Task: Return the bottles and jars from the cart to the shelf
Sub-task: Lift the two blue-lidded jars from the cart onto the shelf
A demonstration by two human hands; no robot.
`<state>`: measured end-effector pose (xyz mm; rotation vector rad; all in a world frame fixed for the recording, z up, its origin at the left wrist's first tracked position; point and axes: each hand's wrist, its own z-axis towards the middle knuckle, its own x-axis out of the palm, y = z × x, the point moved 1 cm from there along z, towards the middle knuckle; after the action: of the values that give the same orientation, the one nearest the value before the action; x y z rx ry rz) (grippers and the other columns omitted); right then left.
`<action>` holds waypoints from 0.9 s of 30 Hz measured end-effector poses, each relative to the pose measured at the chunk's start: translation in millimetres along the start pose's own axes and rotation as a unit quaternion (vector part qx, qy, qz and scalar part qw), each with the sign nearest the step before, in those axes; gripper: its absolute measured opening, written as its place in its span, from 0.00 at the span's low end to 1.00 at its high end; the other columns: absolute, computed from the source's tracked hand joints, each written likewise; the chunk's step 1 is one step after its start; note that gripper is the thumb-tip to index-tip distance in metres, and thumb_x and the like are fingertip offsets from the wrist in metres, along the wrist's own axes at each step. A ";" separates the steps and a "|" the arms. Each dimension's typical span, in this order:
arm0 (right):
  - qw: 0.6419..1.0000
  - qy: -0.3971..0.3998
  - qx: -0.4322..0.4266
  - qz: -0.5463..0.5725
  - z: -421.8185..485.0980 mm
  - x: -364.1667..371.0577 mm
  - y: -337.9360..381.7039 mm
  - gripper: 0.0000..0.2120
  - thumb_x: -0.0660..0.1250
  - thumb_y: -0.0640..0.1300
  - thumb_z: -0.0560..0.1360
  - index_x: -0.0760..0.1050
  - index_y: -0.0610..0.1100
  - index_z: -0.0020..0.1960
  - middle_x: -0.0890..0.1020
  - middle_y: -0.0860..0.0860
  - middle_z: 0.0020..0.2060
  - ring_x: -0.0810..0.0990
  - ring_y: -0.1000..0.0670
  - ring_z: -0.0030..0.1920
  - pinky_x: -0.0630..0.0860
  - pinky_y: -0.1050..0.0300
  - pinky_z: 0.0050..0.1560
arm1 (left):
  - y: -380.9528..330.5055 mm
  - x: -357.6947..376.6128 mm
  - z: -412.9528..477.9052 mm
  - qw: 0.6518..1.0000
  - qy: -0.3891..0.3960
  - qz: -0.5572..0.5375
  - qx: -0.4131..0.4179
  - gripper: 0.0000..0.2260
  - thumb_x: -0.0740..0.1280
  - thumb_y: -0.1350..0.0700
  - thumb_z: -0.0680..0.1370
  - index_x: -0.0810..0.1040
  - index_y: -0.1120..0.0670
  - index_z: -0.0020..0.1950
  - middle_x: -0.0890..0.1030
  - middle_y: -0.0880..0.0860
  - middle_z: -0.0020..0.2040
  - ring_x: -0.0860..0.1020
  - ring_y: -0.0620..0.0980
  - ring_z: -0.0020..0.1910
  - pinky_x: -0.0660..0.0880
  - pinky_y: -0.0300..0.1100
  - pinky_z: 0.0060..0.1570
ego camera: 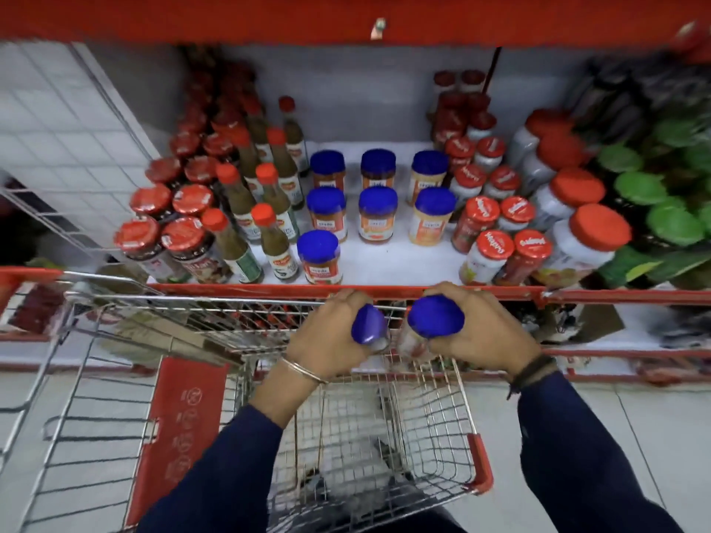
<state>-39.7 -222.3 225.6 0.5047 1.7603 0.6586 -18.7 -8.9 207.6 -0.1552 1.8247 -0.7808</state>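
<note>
While your cart (pixel 431 409) stands against the red shelf edge (pixel 346 291), you hold one blue-lidded jar in each hand above its basket. Your left hand (pixel 331 332) is wrapped around the left jar (pixel 368 324), which tilts to the right; your right hand (pixel 484 332) grips the right jar (pixel 434 316) by its body, lid toward the camera. Both jars sit just below the shelf edge, close together, whether touching cannot be told. On the white shelf (pixel 384 259) beyond, seven matching blue-lidded jars (pixel 379 213) stand upright in rows, with red-capped bottles (pixel 269 232) to their left and red-lidded jars (pixel 496 232) to their right. Bare shelf remains at the front, right of the nearest jar (pixel 319 257).
</note>
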 end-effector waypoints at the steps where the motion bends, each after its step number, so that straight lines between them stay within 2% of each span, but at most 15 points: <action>1: 1.000 -0.013 -0.007 0.001 1.7 -4.3 3.4 0.29 0.67 0.61 0.53 0.73 0.54 0.53 0.81 0.52 0.47 0.79 0.49 0.46 0.78 0.52 0.47 | -3.9 -6.6 1.8 1.000 -0.006 0.007 0.008 0.24 0.73 0.50 0.66 0.71 0.53 0.60 0.76 0.54 0.57 0.76 0.54 0.54 0.75 0.49 0.52; 5: 0.998 -0.056 -0.012 -0.004 33.5 -24.8 13.7 0.32 0.69 0.58 0.56 0.72 0.49 0.59 0.78 0.50 0.51 0.77 0.48 0.49 0.75 0.54 0.49 | -12.4 -29.6 37.8 0.998 -0.049 0.035 0.023 0.26 0.73 0.52 0.68 0.69 0.54 0.63 0.73 0.55 0.61 0.75 0.57 0.57 0.75 0.53 0.54; 7: 0.990 -0.122 -0.045 -0.048 46.9 -73.6 21.7 0.33 0.71 0.57 0.59 0.71 0.47 0.61 0.79 0.47 0.55 0.77 0.45 0.52 0.76 0.50 0.51 | -44.1 -61.7 67.7 0.991 -0.104 0.063 0.051 0.23 0.71 0.54 0.69 0.69 0.54 0.62 0.72 0.56 0.61 0.75 0.60 0.57 0.75 0.54 0.52; 8: 0.990 -0.124 -0.040 -0.047 57.8 -74.3 15.2 0.32 0.73 0.56 0.61 0.71 0.47 0.62 0.79 0.46 0.57 0.77 0.44 0.54 0.77 0.47 0.53 | -43.3 -62.8 77.4 0.991 -0.105 0.058 0.053 0.22 0.70 0.55 0.70 0.69 0.54 0.62 0.72 0.57 0.62 0.75 0.60 0.56 0.76 0.54 0.51; 13: 0.993 -0.101 -0.020 -0.066 86.7 -60.9 3.8 0.27 0.74 0.45 0.64 0.72 0.44 0.61 0.79 0.42 0.57 0.78 0.40 0.54 0.77 0.43 0.53 | -29.0 -51.0 110.7 0.990 -0.081 0.103 0.051 0.23 0.69 0.55 0.68 0.69 0.54 0.62 0.72 0.58 0.61 0.76 0.62 0.54 0.78 0.57 0.49; 18: 0.994 -0.069 -0.023 -0.079 101.2 -54.4 -4.2 0.17 0.71 0.42 0.65 0.74 0.41 0.53 0.81 0.41 0.49 0.79 0.40 0.47 0.79 0.40 0.48 | -22.2 -41.0 123.4 0.991 -0.052 0.119 0.040 0.21 0.68 0.57 0.69 0.70 0.55 0.61 0.73 0.60 0.59 0.76 0.64 0.52 0.78 0.58 0.48; 24: 0.997 -0.051 -0.022 -0.059 104.5 -52.5 -11.2 0.21 0.73 0.42 0.67 0.74 0.39 0.58 0.79 0.40 0.55 0.78 0.40 0.53 0.77 0.44 0.54 | -17.0 -37.1 129.8 0.993 -0.020 0.117 0.015 0.25 0.69 0.59 0.69 0.68 0.57 0.65 0.72 0.61 0.63 0.75 0.64 0.57 0.76 0.59 0.54; 27: 0.997 -0.045 -0.013 -0.065 106.7 -51.8 -15.1 0.26 0.74 0.45 0.67 0.72 0.42 0.62 0.76 0.42 0.60 0.76 0.41 0.58 0.75 0.44 0.58 | -15.7 -35.7 132.1 0.995 -0.017 0.099 0.014 0.27 0.69 0.61 0.69 0.67 0.57 0.67 0.71 0.60 0.65 0.73 0.63 0.60 0.75 0.58 0.57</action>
<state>77.0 -247.7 230.6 0.3928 1.6831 0.5577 107.7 -62.1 219.7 0.0307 1.7653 -0.6609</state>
